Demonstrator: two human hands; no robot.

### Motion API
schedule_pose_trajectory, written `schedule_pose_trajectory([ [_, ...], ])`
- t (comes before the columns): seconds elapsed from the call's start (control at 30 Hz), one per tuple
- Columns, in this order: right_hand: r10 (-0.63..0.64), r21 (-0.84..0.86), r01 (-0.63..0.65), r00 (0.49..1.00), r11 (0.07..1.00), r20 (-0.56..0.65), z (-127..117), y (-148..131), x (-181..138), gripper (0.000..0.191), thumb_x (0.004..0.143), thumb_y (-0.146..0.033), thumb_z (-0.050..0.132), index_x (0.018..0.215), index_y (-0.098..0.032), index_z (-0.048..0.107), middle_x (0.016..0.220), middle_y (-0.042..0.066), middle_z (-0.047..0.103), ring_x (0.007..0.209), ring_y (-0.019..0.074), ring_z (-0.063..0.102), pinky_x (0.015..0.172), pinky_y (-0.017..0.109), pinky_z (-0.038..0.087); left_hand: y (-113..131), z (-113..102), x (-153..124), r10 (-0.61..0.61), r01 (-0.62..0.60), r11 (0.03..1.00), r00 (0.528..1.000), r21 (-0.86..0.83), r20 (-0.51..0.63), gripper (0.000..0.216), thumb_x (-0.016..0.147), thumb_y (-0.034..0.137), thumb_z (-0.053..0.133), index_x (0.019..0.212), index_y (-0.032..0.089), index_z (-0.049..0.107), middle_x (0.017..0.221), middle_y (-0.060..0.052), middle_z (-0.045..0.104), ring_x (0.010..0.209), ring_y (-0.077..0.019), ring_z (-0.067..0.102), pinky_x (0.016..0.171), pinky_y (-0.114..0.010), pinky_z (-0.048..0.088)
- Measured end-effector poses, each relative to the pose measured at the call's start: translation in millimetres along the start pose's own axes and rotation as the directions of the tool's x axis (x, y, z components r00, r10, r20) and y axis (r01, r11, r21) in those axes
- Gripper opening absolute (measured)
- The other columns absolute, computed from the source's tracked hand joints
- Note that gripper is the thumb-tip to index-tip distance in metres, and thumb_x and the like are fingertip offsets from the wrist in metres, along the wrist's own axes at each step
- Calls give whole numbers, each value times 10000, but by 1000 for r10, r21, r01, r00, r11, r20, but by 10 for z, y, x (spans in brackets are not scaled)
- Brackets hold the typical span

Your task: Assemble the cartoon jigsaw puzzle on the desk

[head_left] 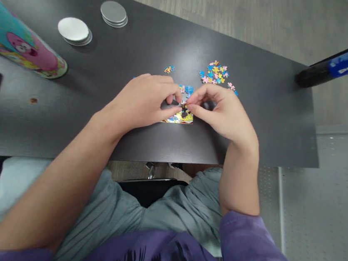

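Observation:
A small, partly built colourful jigsaw (182, 116) lies on the dark table (145, 52), mostly covered by my hands. My left hand (142, 102) rests over its left side with fingers curled and thumb and fingertips pinched together at the puzzle's middle. My right hand (223, 111) meets it from the right, its fingertips pinched on a small puzzle piece (184, 103) just above the assembled part. A heap of several loose pieces (215, 71) lies just beyond my right hand. One stray piece (169, 68) sits beyond my left hand.
A cartoon-printed tube (20, 44) lies on its side at the far left. Two stacks of round metal lids (75, 31) (113, 13) sit at the back left. A dark bottle with a blue Pepsi label (341, 66) juts in at the right edge. My lap is below the table's near edge.

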State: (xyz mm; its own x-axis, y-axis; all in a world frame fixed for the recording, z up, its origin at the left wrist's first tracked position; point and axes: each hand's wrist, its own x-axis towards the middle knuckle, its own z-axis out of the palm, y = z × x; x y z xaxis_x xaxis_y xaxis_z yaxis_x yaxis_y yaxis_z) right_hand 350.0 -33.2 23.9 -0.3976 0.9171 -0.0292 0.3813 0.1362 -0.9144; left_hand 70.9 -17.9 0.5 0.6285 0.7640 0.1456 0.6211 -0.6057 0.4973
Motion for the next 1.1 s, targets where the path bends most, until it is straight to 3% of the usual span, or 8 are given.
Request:
schedule_pose_trajectory([
  [0.3, 45, -35, -43, 997, 998, 64, -4, -26, 4, 168, 945, -358, 1053, 1004, -360, 896, 1147, 73, 936, 1085, 375, 841, 1116, 645, 778, -6, 3, -3, 5, -5, 1000, 1000, -25, -9, 206, 1134, 410, 791, 1263, 303, 911, 1135, -57, 890, 1091, -305, 861, 958, -425, 618],
  [0.6, 25, -103, -22, 999, 994, 33, -27, -5, 7, 122, 967, -395, 1039, 1004, -320, 949, 1054, 87, 935, 938, 353, 815, 916, 579, 775, 5, 0, -7, -12, 12, 999, 1000, -31, -2, 218, 1130, 412, 786, 1266, 289, 902, 1141, -65, 884, 1115, -315, 858, 988, -434, 619],
  [1.1, 12, -158, -3, 998, 987, 55, -16, 9, -7, 21, 1022, -300, 955, 1035, -316, 956, 1026, 62, 910, 861, 315, 762, 828, 522, 672, 19, -2, -9, -10, 10, 1000, 1000, -22, -5, 232, 1130, 400, 782, 1284, 298, 921, 1165, -67, 900, 1116, -312, 860, 980, -425, 614],
])
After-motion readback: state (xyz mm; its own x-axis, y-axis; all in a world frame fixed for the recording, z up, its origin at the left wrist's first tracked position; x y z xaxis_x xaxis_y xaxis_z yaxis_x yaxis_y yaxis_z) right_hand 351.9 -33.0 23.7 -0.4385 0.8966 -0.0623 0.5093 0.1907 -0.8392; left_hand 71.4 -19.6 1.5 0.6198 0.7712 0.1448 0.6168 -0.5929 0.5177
